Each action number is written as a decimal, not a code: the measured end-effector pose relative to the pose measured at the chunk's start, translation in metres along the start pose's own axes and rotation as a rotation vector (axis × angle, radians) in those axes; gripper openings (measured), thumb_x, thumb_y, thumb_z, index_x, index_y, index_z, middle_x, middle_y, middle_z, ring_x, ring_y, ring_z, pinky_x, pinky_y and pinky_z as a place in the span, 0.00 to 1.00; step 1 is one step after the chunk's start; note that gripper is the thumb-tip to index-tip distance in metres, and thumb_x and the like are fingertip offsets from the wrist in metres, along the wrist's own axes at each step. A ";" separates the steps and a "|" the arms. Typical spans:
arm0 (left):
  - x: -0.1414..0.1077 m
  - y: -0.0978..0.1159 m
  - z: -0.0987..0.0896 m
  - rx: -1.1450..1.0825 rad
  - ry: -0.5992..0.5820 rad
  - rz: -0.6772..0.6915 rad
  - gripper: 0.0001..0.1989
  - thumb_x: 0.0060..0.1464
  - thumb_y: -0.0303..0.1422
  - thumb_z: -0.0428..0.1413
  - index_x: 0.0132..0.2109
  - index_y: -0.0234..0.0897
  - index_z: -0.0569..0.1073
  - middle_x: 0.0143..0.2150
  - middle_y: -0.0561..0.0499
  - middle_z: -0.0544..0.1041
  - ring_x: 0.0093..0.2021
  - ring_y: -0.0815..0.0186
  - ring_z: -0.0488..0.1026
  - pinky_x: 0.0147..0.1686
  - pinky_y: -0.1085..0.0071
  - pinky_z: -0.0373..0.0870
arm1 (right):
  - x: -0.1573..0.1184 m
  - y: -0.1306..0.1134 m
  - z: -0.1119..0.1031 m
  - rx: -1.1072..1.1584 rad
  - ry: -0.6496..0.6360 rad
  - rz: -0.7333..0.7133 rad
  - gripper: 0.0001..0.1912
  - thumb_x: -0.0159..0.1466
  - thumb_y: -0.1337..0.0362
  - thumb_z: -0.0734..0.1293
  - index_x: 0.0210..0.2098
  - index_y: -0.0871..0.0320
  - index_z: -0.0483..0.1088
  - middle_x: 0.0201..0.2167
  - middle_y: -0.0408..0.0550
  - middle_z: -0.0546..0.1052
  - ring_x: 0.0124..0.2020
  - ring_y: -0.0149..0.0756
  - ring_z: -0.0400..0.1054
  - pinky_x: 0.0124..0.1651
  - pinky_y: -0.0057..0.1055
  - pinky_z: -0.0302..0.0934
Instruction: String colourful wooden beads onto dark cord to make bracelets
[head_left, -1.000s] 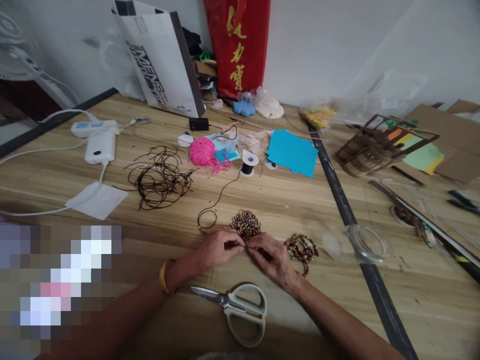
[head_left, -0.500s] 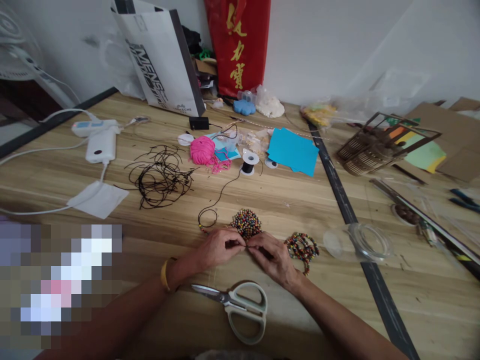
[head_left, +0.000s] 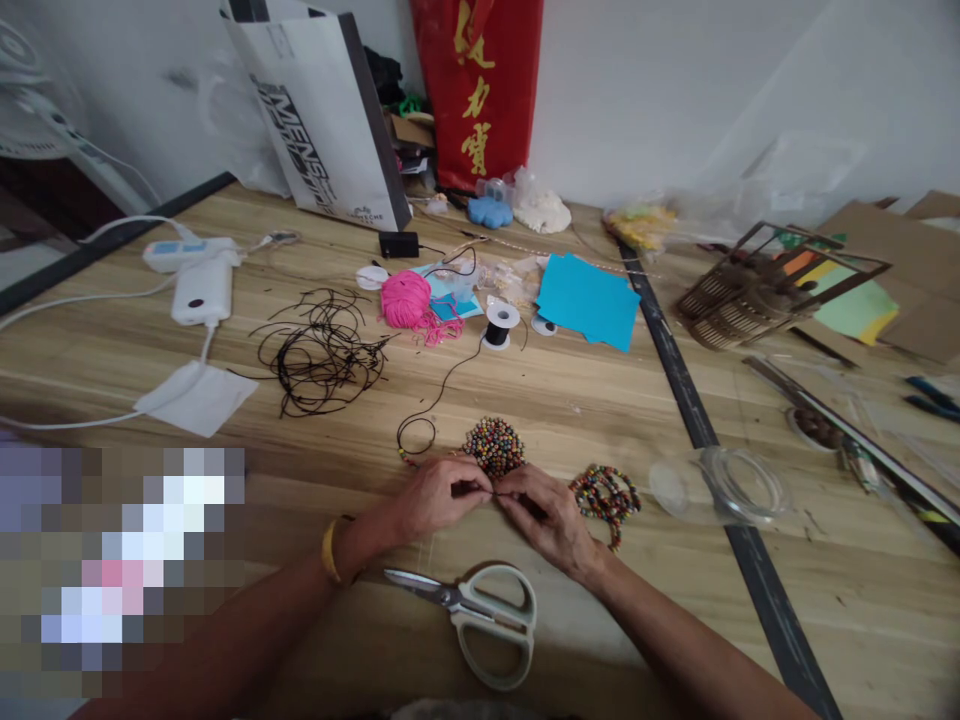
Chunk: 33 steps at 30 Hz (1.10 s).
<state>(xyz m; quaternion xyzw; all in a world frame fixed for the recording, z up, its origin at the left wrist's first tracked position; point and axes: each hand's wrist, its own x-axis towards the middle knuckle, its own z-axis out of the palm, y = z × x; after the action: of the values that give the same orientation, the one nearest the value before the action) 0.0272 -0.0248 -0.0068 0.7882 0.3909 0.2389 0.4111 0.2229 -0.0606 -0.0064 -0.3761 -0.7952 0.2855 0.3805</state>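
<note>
My left hand [head_left: 442, 492] and my right hand [head_left: 546, 515] meet fingertip to fingertip, both pinching. Black cord [head_left: 442, 392] runs from a white spool [head_left: 501, 322] and loops down to a few strung beads [head_left: 405, 458] beside my left hand, whose fingers close on the cord's dark end. What my right fingertips pinch is too small to tell. Just beyond my fingers lies a heap of small multicoloured beads [head_left: 495, 446]. Strings of similar beads [head_left: 606, 497] lie coiled right of my right hand. Scissors [head_left: 480, 610] with pale handles rest in front of me, blades pointing left.
A tangle of black cord pieces [head_left: 322, 355] lies left, near pink yarn [head_left: 406, 298]. Blue sheets [head_left: 589, 302] lie further back. On the right are a coil of clear tubing [head_left: 746, 485] and a brown basket [head_left: 739, 300]. White power cables [head_left: 90, 300] cross the left side.
Both hands keep the same pinch in the same place. The view has shifted very slightly; nothing else has visibly moved.
</note>
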 end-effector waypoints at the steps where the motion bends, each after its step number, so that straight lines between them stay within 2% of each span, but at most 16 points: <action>1: 0.000 0.000 0.000 -0.002 0.001 0.000 0.05 0.50 0.24 0.58 0.32 0.34 0.79 0.30 0.49 0.78 0.33 0.65 0.73 0.36 0.71 0.67 | 0.000 0.000 0.000 -0.003 -0.001 0.002 0.05 0.66 0.69 0.62 0.39 0.58 0.70 0.32 0.50 0.75 0.34 0.35 0.70 0.38 0.31 0.65; 27: 0.000 -0.005 0.001 -0.026 0.008 0.038 0.04 0.50 0.25 0.58 0.32 0.35 0.78 0.30 0.50 0.78 0.32 0.66 0.72 0.36 0.72 0.67 | 0.002 -0.002 0.000 0.011 -0.015 0.001 0.06 0.66 0.68 0.62 0.39 0.58 0.71 0.32 0.51 0.76 0.34 0.35 0.70 0.38 0.30 0.66; 33: 0.000 -0.002 -0.003 -0.023 -0.022 0.041 0.03 0.51 0.27 0.59 0.32 0.34 0.78 0.31 0.49 0.78 0.34 0.65 0.73 0.37 0.71 0.67 | 0.001 0.000 0.001 0.034 -0.010 -0.007 0.05 0.66 0.68 0.63 0.39 0.59 0.71 0.32 0.50 0.76 0.35 0.34 0.71 0.38 0.30 0.65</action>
<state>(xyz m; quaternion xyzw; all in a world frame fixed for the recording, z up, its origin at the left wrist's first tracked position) 0.0242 -0.0231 -0.0069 0.7937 0.3674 0.2429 0.4196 0.2216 -0.0596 -0.0061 -0.3654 -0.7934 0.2997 0.3836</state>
